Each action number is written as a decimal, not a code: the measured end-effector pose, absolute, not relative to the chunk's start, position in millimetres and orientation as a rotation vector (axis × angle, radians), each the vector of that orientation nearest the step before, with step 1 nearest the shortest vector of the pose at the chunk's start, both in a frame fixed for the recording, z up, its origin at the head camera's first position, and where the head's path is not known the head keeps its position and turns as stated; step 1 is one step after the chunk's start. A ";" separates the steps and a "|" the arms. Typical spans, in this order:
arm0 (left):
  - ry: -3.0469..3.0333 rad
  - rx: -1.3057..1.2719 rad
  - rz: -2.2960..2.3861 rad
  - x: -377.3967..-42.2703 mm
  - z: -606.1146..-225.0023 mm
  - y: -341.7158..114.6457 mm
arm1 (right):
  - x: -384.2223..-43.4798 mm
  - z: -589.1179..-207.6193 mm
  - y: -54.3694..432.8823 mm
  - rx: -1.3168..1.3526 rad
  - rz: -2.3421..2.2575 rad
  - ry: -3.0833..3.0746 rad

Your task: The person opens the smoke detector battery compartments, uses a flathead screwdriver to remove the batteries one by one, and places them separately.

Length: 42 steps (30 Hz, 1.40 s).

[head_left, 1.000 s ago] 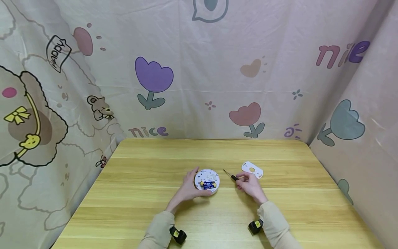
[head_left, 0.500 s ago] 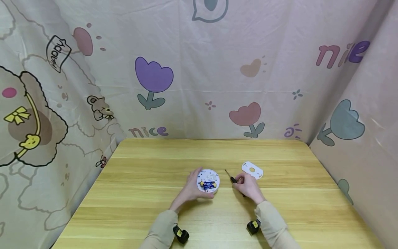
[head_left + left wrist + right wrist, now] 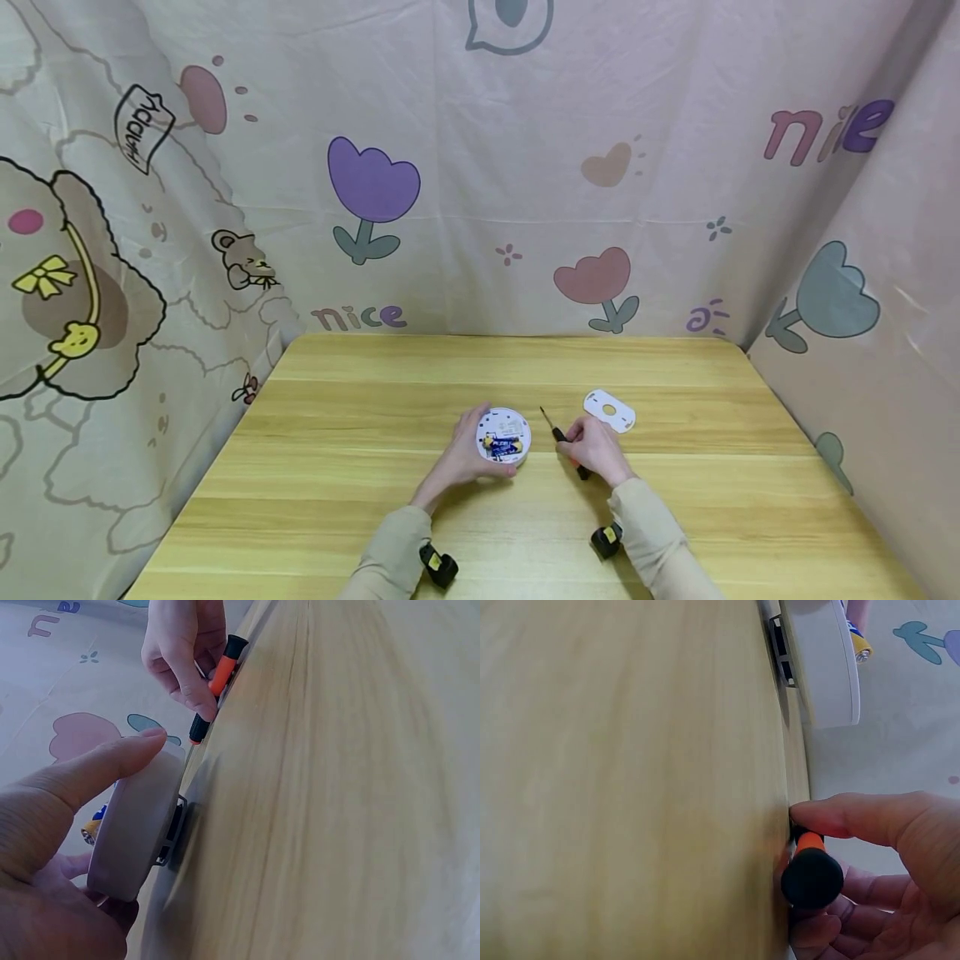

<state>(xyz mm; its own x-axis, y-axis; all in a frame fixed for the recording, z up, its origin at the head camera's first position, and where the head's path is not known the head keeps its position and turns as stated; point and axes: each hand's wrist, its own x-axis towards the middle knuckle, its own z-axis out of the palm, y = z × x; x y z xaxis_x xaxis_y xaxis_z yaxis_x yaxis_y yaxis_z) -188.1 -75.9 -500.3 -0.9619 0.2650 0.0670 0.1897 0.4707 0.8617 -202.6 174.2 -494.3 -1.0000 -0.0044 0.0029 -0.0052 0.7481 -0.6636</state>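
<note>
A round white smoke alarm [image 3: 510, 417] is gripped at its left side by my left hand [image 3: 454, 461], thumb on the near rim and fingers round the far side. Its upturned face carries a blue and yellow battery [image 3: 502, 446]. In the left wrist view a slotted grille [image 3: 173, 831] juts from its underside, close over the table. To its right, my right hand [image 3: 597, 450] pinches a screwdriver [image 3: 559, 435] by its black and orange handle, low at the tabletop. Its thin shaft points away from me, and the handle's black end [image 3: 812, 878] faces the right wrist camera.
A white oblong plate [image 3: 622, 419] with a round central hole lies just beyond my right hand. The wooden table [image 3: 360, 400] ends at a patterned curtain [image 3: 480, 275] behind and at both sides. Black wrist cameras [image 3: 439, 567] hang below the sleeves.
My right hand has shifted slightly left and toward me with the screwdriver, whose handle end now shows below the fingers. My left hand and the smoke alarm have edged a little to the right.
</note>
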 end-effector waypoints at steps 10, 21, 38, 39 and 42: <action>2.623 0.429 1.569 -189.8 -501.4 -76.6 | -202.0 -494.0 173.9 -0.004 1.090 -2.945; 2.599 0.399 1.572 -188.7 -498.2 -75.6 | -201.0 -494.4 175.4 0.047 1.173 -2.911; 2.585 0.351 1.550 -189.5 -494.7 -75.9 | -195.7 -492.3 164.3 0.630 1.940 -2.648; 2.582 0.351 1.549 -189.7 -494.4 -76.0 | -195.3 -492.1 162.5 0.649 1.946 -2.650; 2.572 0.354 1.553 -190.1 -494.4 -76.2 | -194.6 -491.3 157.5 0.671 1.957 -2.666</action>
